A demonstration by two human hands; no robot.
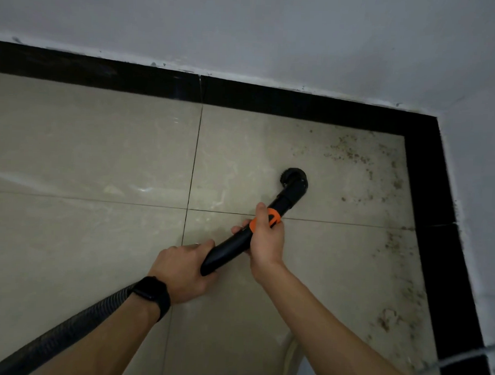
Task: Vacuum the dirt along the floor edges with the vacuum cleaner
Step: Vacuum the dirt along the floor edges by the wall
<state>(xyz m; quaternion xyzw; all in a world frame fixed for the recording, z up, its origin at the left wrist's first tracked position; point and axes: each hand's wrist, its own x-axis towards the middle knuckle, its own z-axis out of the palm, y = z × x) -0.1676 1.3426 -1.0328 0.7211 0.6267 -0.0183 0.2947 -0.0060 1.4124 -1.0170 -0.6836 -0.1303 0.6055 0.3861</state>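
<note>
A black vacuum wand (230, 250) with an orange collar (274, 216) runs from my hands out to a round brush nozzle (294, 180) that sits on the beige tiled floor (88, 142). My right hand (267, 238) grips the wand at the orange collar. My left hand (184, 272), with a black watch on its wrist, holds the wand's rear end where the ribbed hose (67, 329) joins. Brown dirt specks (351, 156) lie scattered to the right of the nozzle, and more dirt (387, 318) runs along the right floor edge.
A black skirting (272, 99) borders the floor at the back and along the right side (446, 250), meeting in a corner at the upper right. White walls (246, 27) rise above it. A pale rounded object (292, 357) shows at the bottom, partly behind my right forearm.
</note>
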